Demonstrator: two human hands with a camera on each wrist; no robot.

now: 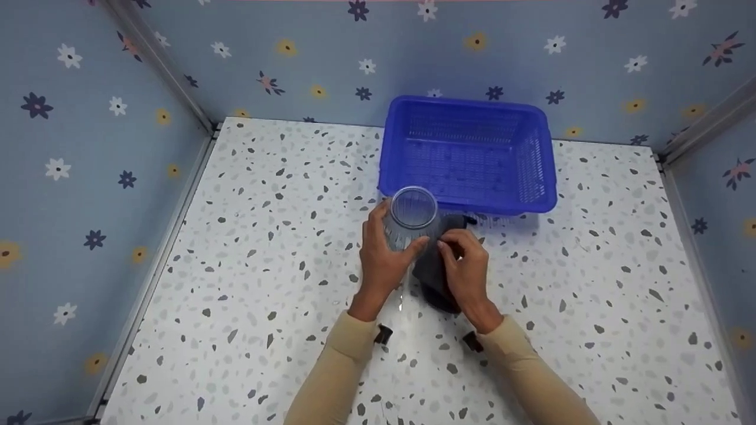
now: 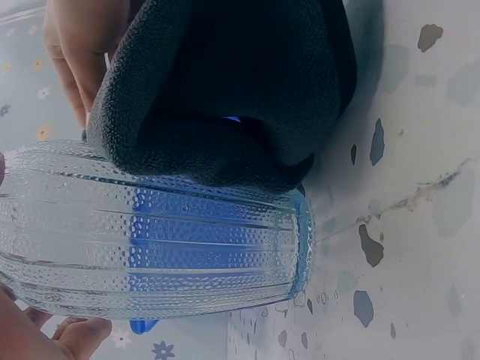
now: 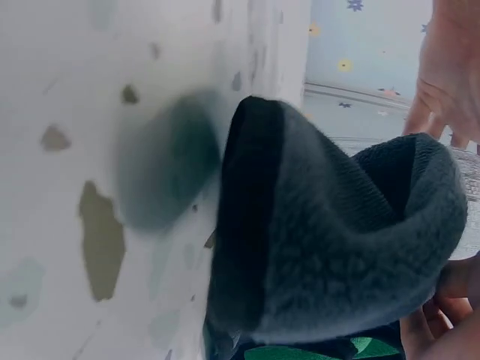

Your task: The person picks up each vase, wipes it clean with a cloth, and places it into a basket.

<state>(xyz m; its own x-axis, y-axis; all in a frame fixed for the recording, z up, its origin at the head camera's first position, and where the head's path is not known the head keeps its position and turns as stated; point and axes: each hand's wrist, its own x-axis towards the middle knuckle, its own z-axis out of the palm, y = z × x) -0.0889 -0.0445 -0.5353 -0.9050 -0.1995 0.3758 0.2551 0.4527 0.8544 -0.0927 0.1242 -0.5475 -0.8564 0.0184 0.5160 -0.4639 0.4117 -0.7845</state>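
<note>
A clear ribbed vase (image 1: 414,225) with a dimpled surface stands with its round mouth up, its base at the tabletop in the left wrist view. My left hand (image 1: 381,257) grips it near the mouth, thumb on the near side and fingers around the left. Just to its right, my right hand (image 1: 471,268) pinches a dark grey cloth (image 1: 430,274) between thumb and fingers. In the left wrist view the cloth (image 2: 232,90) hangs in folds over part of the vase (image 2: 202,247). The cloth (image 3: 337,247) hides much of the vase in the right wrist view.
A blue plastic basket (image 1: 466,105) with slotted sides stands right behind the vase, near the back wall. The speckled white table (image 1: 277,236) is bordered by flowered blue panels (image 1: 331,59). Small black pieces (image 1: 384,334) sit by both wrists.
</note>
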